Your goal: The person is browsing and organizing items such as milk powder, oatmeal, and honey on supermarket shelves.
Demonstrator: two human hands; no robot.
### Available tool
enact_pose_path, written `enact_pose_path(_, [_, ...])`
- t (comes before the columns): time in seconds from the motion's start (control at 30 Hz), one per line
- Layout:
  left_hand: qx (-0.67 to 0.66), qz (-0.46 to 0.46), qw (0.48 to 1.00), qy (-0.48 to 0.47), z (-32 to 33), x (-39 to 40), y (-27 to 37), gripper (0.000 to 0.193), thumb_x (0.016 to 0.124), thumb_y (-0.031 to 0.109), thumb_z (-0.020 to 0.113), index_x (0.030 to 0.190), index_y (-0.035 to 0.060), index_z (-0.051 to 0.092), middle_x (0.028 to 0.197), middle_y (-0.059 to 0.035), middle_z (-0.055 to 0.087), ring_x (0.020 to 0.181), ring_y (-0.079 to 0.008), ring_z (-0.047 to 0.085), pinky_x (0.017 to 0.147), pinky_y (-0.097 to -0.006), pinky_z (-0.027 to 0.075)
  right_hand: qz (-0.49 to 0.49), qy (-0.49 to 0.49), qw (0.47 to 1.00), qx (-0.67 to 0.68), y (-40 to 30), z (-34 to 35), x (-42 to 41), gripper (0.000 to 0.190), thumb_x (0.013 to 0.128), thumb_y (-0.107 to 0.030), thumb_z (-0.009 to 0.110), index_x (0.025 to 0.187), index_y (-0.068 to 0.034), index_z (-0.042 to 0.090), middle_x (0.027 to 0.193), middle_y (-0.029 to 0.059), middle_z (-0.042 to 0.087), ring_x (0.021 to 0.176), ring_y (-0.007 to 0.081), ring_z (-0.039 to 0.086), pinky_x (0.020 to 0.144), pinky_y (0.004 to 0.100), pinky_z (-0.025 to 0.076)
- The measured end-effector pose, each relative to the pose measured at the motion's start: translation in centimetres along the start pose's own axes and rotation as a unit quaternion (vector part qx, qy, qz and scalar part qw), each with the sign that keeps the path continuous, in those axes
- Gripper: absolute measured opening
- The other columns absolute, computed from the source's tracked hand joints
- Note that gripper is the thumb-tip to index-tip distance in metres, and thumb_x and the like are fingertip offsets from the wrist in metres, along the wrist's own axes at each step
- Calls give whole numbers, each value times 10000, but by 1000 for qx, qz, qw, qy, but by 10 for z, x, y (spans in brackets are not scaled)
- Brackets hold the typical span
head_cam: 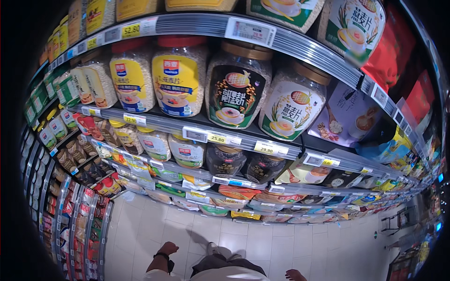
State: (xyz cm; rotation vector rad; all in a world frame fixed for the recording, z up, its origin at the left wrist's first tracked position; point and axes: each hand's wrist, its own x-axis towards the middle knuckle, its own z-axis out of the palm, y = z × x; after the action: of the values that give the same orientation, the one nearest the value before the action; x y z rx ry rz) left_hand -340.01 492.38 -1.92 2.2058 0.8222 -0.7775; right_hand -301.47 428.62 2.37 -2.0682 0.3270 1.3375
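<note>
My left hand (169, 248), with a dark band on the wrist, hangs low over the floor with its fingers curled; whether it holds anything is not clear. My right hand (295, 275) shows at the bottom edge, partly cut off, fingers loosely bent and nothing visible in it. Neither hand touches the shelves. Before me stand clear plastic jars of oat flakes: a yellow-labelled jar (177, 80) with a red lid, a black-labelled jar (239, 87) and a white-labelled jar (293, 102) with bronze-coloured lids. Smaller dark jars (225, 159) stand one shelf below.
Long shelves with metal price rails (197, 123) curve across the view. Another shelf unit (75, 224) with packets rises at the left. A shopping cart (400, 219) stands at the far right on the tiled floor (207, 228). Purple bags (348, 116) lie right of the jars.
</note>
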Motion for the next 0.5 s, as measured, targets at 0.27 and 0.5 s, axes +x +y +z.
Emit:
enact_pose_path(0.27, [-154, -51, 987, -18, -2, 14, 12, 316, 767, 297, 447, 724, 63, 654, 731, -133, 631, 792, -270, 599, 760, -388, 461, 37, 2, 998, -41, 44, 18, -13, 295, 867, -230, 427, 1123, -104, 499, 990, 54, 607, 795, 182, 580, 655, 333, 450])
enact_pose_path(0.5, [-117, 2, 993, 32, -18, 22, 31, 226, 731, 197, 527, 754, -6, 625, 732, -128, 626, 675, -222, 621, 654, -321, 491, 81, 23, 996, 33, 70, 46, -50, 289, 823, -143, 477, 1087, -28, 506, 962, 107, 606, 826, 219, 595, 690, 352, 467])
